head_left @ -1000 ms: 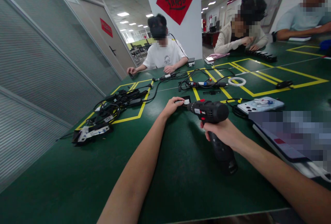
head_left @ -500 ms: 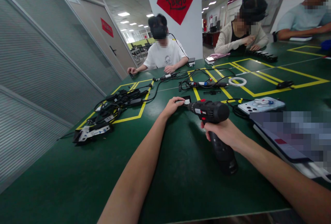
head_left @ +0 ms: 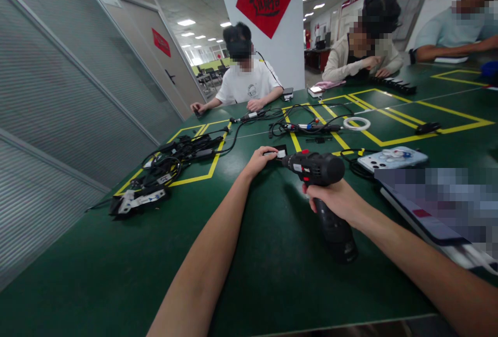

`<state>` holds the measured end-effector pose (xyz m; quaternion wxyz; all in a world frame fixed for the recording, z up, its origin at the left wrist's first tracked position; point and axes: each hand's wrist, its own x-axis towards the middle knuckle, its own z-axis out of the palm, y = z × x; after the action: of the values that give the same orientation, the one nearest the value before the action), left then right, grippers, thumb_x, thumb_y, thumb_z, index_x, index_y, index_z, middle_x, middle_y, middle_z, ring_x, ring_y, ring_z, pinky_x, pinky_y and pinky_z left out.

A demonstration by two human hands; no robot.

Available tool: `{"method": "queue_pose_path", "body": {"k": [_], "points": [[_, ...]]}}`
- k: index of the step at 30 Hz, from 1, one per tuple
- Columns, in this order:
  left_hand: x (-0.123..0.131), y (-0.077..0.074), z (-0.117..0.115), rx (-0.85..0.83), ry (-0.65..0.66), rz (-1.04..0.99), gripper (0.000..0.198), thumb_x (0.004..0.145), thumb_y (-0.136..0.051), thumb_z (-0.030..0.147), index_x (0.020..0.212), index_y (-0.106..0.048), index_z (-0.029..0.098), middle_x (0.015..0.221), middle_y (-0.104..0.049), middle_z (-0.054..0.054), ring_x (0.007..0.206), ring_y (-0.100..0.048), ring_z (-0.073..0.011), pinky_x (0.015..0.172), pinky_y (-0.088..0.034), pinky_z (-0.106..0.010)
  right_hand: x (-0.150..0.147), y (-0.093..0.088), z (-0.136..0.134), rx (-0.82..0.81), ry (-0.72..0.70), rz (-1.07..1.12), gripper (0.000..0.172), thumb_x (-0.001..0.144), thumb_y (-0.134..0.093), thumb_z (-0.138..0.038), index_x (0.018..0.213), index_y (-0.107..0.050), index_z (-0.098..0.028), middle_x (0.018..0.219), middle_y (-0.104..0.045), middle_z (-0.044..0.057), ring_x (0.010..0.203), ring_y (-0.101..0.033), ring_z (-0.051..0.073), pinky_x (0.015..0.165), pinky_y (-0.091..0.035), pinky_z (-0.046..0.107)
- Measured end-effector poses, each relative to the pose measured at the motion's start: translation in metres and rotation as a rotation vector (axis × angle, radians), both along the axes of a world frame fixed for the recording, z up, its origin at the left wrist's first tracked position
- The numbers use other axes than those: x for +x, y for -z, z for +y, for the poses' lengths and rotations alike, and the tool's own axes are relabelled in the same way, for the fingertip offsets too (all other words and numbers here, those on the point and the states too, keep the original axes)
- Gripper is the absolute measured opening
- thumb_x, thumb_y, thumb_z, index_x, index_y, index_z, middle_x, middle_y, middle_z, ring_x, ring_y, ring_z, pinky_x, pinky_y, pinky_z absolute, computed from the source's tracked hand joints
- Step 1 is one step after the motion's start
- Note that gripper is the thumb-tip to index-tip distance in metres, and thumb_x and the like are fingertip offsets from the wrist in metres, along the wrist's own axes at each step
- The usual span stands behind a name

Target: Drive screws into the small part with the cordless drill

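My right hand (head_left: 330, 199) is wrapped around the handle of a black cordless drill (head_left: 319, 167) with red accents. The drill's chuck points left, close to a small white piece (head_left: 280, 154) lying over a flat black square (head_left: 282, 148) on the table. The fingers of my left hand (head_left: 261, 162) are closed at the left edge of that white piece. What exactly lies under the fingertips and at the drill's tip is too small to make out.
On the green table, a tangle of black cables (head_left: 182, 153) lies left. Beyond my hands are a corded pen-like tool (head_left: 311, 127) and a white ring (head_left: 357, 123). A phone (head_left: 392, 159) rests at right. Several people sit across the table; one person (head_left: 249, 80) faces me.
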<state>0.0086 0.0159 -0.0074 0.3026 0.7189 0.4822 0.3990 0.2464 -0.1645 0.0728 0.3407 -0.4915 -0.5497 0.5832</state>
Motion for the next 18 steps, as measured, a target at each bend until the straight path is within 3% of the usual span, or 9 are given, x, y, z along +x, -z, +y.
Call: {"method": "queue_pose_path", "body": {"k": [10,18], "points": [[-0.0005,0.001,0.0003,-0.031,-0.005,-0.013,0.028,0.074,-0.062,0.036,0.095,-0.071,0.021,0.105,-0.065,-0.005,0.104,-0.056,-0.0216,0.098,-0.04,-0.036,-0.0008,-0.0072,-0.0027,-0.006,0.025,-0.038,0.006,0.068,-0.055,-0.018,0.073,-0.058,-0.016,0.046,-0.055,-0.001,0.046,-0.053,0.013,0.048,-0.039,0.024],[-0.0004,0.0002,-0.0004,-0.01,0.002,0.002,0.027,0.075,-0.061,0.036,0.095,-0.07,0.021,0.105,-0.065,-0.005,0.105,-0.056,-0.0217,0.099,-0.039,-0.036,0.0017,-0.003,-0.0008,0.017,0.009,-0.031,0.007,0.068,-0.056,-0.02,0.073,-0.059,-0.016,0.048,-0.058,0.0,0.046,-0.053,0.013,0.049,-0.039,0.024]]}}
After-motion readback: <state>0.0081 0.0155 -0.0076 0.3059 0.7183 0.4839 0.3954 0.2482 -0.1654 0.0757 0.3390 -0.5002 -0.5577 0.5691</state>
